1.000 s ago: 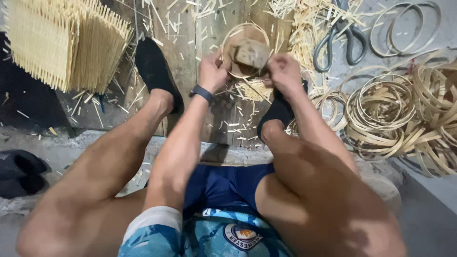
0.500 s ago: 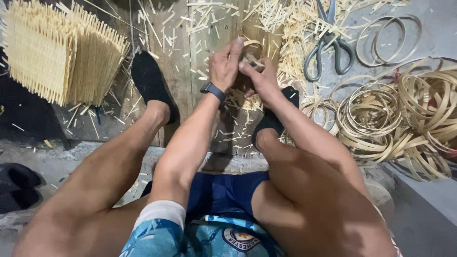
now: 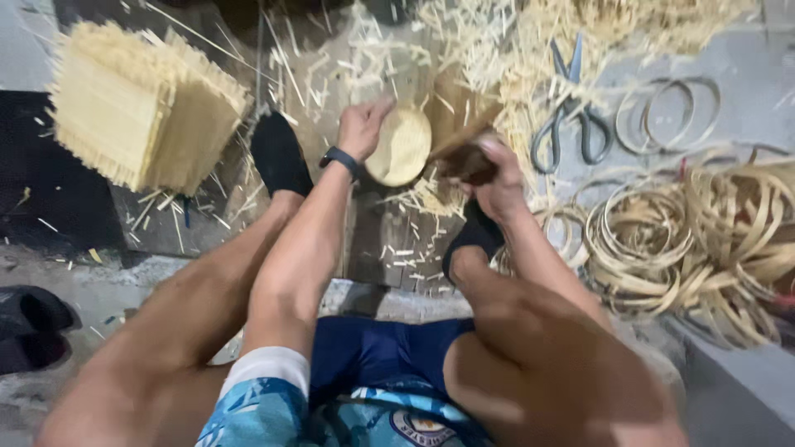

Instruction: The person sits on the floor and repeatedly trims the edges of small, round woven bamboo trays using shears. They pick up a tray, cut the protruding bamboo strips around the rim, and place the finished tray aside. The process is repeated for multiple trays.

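Two hands — left hand [image 3: 360, 126] fingers gripping woven disc [image 3: 401, 147], right hand [image 3: 495, 178] clutching dark block [image 3: 465, 161] — shaving-strewn wooden floor [image 3: 331, 74].

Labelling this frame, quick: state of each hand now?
Left hand: closed on the rim of the round woven bamboo disc.
Right hand: closed around a dark wooden block; blurred, finer grip cannot be told.

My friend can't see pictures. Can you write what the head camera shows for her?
A seated person's left hand holds a small round woven disc while the right hand grips a dark wooden block. Around them lie a stack of woven mats, scissors, coiled strip rings and scattered offcuts.
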